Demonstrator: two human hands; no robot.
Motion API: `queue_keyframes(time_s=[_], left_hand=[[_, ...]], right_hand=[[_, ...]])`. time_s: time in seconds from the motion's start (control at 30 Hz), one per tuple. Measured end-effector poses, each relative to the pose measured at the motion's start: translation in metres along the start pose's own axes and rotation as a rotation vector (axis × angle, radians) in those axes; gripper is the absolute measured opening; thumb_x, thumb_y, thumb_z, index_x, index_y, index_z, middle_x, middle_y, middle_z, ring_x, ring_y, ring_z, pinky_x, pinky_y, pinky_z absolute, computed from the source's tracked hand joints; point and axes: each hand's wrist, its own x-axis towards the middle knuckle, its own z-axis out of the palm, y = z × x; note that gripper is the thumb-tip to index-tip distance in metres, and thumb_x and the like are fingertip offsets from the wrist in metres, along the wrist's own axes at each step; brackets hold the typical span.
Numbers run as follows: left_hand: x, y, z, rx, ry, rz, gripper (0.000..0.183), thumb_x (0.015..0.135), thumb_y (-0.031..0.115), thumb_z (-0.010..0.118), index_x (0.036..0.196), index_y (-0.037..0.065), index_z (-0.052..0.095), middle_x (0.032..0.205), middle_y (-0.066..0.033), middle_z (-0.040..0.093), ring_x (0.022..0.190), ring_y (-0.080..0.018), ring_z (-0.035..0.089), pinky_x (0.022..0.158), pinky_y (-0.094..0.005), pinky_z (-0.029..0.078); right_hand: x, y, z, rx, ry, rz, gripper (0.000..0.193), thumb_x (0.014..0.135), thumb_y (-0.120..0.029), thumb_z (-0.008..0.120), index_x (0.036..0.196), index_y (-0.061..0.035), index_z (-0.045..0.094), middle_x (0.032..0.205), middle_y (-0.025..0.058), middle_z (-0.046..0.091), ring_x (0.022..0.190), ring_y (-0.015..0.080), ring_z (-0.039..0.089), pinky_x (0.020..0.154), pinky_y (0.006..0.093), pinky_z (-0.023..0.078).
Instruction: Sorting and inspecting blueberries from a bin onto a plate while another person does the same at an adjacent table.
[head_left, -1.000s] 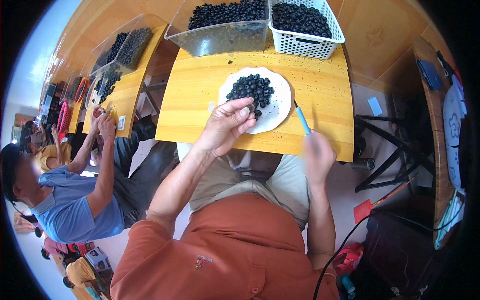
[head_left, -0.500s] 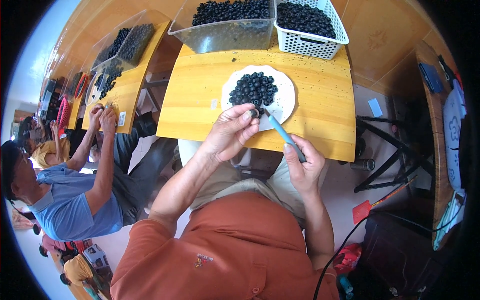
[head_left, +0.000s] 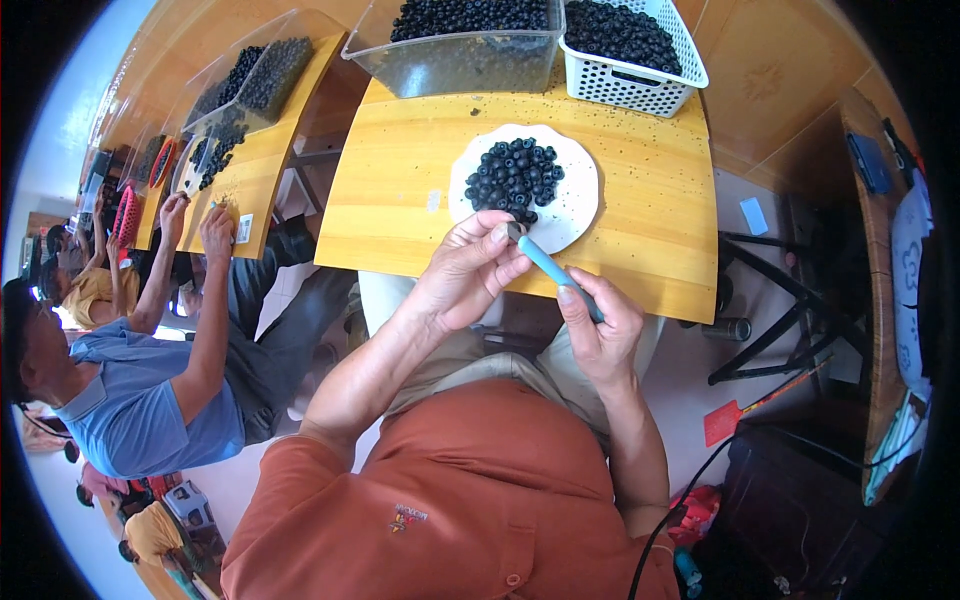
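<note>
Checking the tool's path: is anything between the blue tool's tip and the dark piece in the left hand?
Nothing visible. The blue tool, held by the right hand, meets the dark piece pinched in the left hand, over the white plate's near edge.

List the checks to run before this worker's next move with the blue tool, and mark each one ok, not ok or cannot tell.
1. Small dark piece pinched in left hand fingertips: ok.
2. Blue-handled tool gripped by right hand: ok.
3. Tool tip meets the piece: ok.
4. White plate of dark round pieces within reach: ok.
5. Hands clear of the co-worker's arms: ok.
6. Tool tip type: cannot tell.
</note>
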Motion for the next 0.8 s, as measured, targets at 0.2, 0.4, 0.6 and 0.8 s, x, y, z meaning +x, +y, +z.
queue_keyframes(time_s=[0.2,0.4,0.6,0.8], left_hand=[[-0.003,-0.001,0.006,0.029,0.032,-0.006,0.017,0.092,0.009,0.064,0.109,0.006,0.063,0.099,-0.0080,0.067,0.090,-0.0179,0.067,0.083,-0.0304,0.059],[-0.003,-0.005,0.002,-0.029,-0.009,0.001,0.016,0.092,0.006,0.061,0.108,0.003,0.060,0.107,-0.0147,0.065,0.097,-0.0217,0.068,0.085,-0.0337,0.060],[-0.006,-0.006,0.010,0.007,0.042,-0.007,0.018,0.092,0.010,0.063,0.110,0.004,0.062,0.100,-0.0098,0.067,0.091,-0.0186,0.067,0.083,-0.0309,0.060],[-0.008,-0.007,0.012,0.007,0.050,-0.001,0.018,0.093,0.010,0.062,0.109,0.004,0.062,0.100,-0.0104,0.067,0.089,-0.0188,0.068,0.082,-0.0314,0.060]], right_hand=[[0.001,0.005,0.000,-0.001,0.045,-0.081,0.021,0.087,-0.015,0.071,0.098,0.0035,0.068,0.070,0.0123,0.064,0.058,0.0185,0.062,0.053,0.0293,0.047],[0.000,0.008,-0.003,-0.021,0.029,-0.114,0.021,0.087,-0.013,0.071,0.098,0.0043,0.068,0.067,0.0121,0.062,0.056,0.0190,0.060,0.051,0.0305,0.045],[-0.001,0.008,-0.005,0.008,0.054,-0.118,0.021,0.087,-0.013,0.071,0.098,0.0049,0.068,0.067,0.0114,0.062,0.056,0.0174,0.059,0.051,0.0295,0.044],[-0.002,0.007,-0.008,0.038,0.013,-0.060,0.021,0.087,-0.013,0.071,0.097,0.0057,0.068,0.068,0.0118,0.063,0.056,0.0168,0.060,0.052,0.0287,0.045]])
